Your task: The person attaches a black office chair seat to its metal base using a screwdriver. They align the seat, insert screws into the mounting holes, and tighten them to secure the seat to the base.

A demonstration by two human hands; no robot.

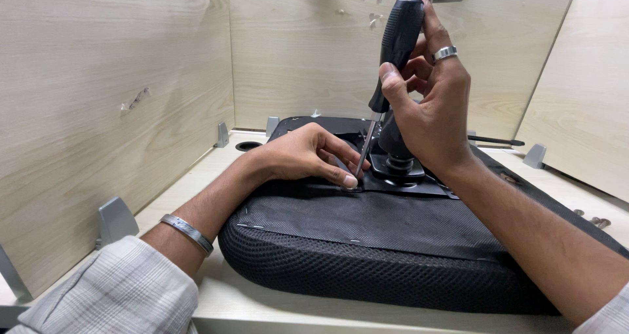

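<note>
A black office-chair seat cushion [367, 255] lies upside down on the desk, its mesh edge toward me. A black metal mounting plate [400, 180] with a round mechanism sits on its underside. My right hand [432, 104], wearing a silver ring, grips the black handle of a screwdriver [398, 42] held nearly upright, shaft pointing down at the plate. My left hand [304, 154] rests on the cushion, fingertips pinching the shaft's tip where it meets the plate. A silver bracelet circles my left wrist.
Light wood partition panels [111, 98] wall in the desk on the left, back and right. A round cable hole [247, 146] lies behind my left hand. A second thin tool [495, 140] rests at the back right. Small screws [597, 222] lie at the right edge.
</note>
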